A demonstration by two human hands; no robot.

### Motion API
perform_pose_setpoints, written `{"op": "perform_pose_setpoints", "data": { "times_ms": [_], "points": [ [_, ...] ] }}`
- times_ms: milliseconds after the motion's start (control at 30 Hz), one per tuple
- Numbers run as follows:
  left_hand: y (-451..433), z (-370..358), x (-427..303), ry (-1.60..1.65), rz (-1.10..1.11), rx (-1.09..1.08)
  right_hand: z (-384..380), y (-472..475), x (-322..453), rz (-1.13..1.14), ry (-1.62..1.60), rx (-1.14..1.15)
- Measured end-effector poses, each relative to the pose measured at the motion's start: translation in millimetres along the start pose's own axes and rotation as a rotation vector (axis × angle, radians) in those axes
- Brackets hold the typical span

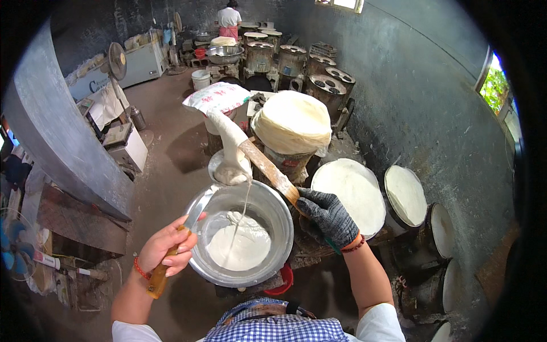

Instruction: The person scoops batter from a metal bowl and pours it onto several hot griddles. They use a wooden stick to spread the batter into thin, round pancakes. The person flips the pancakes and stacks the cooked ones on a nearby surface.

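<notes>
My bare left hand (173, 248) grips the yellowish handle of a metal ladle (197, 209). The ladle's bowl lies beyond the near basin's far rim, with a lump of sticky white batter (230, 174) at it. In a grey knit glove, my right hand (327, 209) holds a wooden stick (267, 166), raised and slanting away to the left. Batter coats the stick's far half and hangs down to the ladle. A thin strand runs from there into the metal basin (285, 239), where a pool of white batter (239, 252) lies. The ladle hides part of the rim.
A tall stack of thin pale rounds (295, 119) stands ahead. Round griddles with pale sheets (350, 196) line my right, beside several drum stoves (442, 231). A printed sack (218, 97) rests beyond the stick. A red basin (284, 282) sits below. Far back stands a person (229, 19).
</notes>
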State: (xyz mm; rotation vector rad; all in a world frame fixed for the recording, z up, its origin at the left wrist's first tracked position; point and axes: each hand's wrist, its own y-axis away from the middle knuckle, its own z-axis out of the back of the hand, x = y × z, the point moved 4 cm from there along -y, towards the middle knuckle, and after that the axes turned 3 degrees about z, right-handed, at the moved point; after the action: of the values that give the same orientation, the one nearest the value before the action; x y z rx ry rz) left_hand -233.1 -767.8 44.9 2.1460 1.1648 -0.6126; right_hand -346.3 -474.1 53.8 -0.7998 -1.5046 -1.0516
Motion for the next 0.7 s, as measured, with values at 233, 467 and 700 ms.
{"op": "perform_pose_setpoints", "data": {
  "times_ms": [233,467,700],
  "points": [
    [27.1,-59.2,-69.5,-0.304,-0.330,0.061,1.8,24.1,87.5,0.232,0.000,-0.171],
    [9.5,-56.1,-52.3,-0.366,-0.224,-0.048,-14.3,-0.1,39.4,0.241,-0.176,-0.072],
    [-30.2,-54.5,52.1,0.206,0.167,0.072,17.5,58.8,-106.9,-0.041,-0.349,-0.172]
  ]
}}
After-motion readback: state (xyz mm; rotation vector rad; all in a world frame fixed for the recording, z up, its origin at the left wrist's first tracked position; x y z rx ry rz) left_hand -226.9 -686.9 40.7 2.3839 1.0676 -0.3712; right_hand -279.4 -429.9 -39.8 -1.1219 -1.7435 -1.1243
